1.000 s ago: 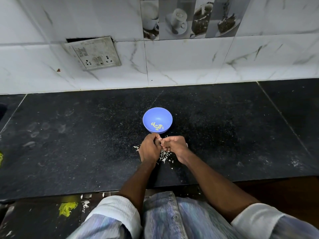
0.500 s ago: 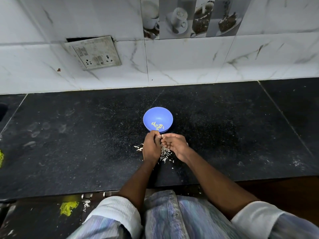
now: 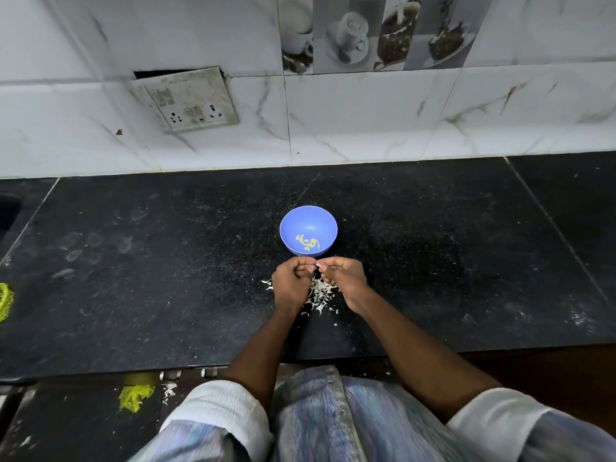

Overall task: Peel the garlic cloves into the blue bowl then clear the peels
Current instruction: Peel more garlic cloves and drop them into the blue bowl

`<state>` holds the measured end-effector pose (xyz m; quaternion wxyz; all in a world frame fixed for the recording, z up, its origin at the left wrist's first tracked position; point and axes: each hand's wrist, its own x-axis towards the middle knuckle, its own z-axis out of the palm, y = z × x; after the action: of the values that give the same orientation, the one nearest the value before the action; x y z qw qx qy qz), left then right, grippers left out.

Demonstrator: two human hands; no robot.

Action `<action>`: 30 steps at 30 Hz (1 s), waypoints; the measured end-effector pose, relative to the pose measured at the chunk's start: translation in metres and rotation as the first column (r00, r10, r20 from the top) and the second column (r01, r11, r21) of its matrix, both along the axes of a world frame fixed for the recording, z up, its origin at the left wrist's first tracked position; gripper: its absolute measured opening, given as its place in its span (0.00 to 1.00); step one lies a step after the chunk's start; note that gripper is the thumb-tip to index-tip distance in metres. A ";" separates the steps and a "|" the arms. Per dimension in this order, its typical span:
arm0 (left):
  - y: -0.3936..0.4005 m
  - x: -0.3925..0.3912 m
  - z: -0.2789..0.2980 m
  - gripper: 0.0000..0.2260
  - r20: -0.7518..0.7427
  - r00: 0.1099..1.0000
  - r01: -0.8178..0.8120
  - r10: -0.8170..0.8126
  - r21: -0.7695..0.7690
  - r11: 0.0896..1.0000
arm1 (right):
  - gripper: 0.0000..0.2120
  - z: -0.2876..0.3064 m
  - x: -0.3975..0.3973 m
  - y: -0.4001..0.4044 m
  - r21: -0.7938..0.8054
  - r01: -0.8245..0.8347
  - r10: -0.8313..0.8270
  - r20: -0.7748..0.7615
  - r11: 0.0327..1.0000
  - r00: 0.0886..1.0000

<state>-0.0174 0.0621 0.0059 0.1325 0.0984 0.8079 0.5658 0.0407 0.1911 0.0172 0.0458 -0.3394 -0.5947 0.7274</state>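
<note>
A small blue bowl (image 3: 308, 217) stands on the black counter (image 3: 166, 268) and holds several pale peeled garlic cloves (image 3: 308, 243) at its bottom. Just in front of the bowl, my left hand (image 3: 290, 285) and my right hand (image 3: 345, 280) meet fingertip to fingertip. Both pinch a small garlic clove (image 3: 317, 262) between them; most of the clove is hidden by the fingers. A loose heap of white garlic peels (image 3: 320, 292) lies on the counter under and between my hands.
A tiled wall with a socket plate (image 3: 186, 100) rises behind the counter. Yellow-green mesh (image 3: 5, 300) lies at the counter's far left edge, and another yellow scrap (image 3: 135, 396) sits below the front edge. A seam (image 3: 546, 215) crosses the counter on the right.
Both hands have shifted slightly up toward the bowl while still working the clove between the fingertips. The bowl has not moved.
</note>
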 end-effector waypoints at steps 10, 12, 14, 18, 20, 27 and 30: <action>0.000 0.002 0.002 0.02 -0.058 0.998 -0.026 0.021 -0.091 0.995 | 0.06 0.000 -0.002 0.003 0.034 -0.003 0.002 0.025 0.999 1.000; 0.000 0.001 0.001 0.02 -0.045 0.999 -0.006 0.002 -0.094 0.996 | 0.08 -0.001 -0.004 0.005 0.063 -0.009 0.007 0.032 0.998 0.999; 0.000 0.000 0.002 0.02 -0.031 0.999 0.010 -0.013 -0.080 0.997 | 0.08 -0.001 -0.005 0.005 0.101 -0.028 0.025 0.036 0.994 0.999; -0.001 0.001 0.002 0.02 -0.036 0.999 0.023 -0.025 -0.068 0.997 | 0.07 -0.003 -0.006 0.007 0.125 -0.039 0.034 0.041 0.991 0.999; -0.002 0.001 0.003 0.02 -0.056 0.997 0.040 -0.044 -0.084 0.996 | 0.07 -0.003 -0.006 0.008 0.116 -0.049 0.045 0.043 0.992 0.998; -0.003 0.000 0.005 0.04 -0.153 0.985 0.066 -0.084 -0.117 0.991 | 0.06 -0.003 -0.008 0.010 0.000 -0.055 0.055 0.042 0.999 0.998; -0.001 0.000 0.006 0.03 -0.078 0.996 0.036 -0.042 -0.070 0.997 | 0.08 -0.002 -0.009 0.010 -0.018 -0.027 0.028 0.043 0.999 0.999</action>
<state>-0.0177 0.0612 0.0121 0.1147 0.1319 0.8295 0.5305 0.0319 0.2016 0.0152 0.0199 -0.3473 -0.5937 0.7256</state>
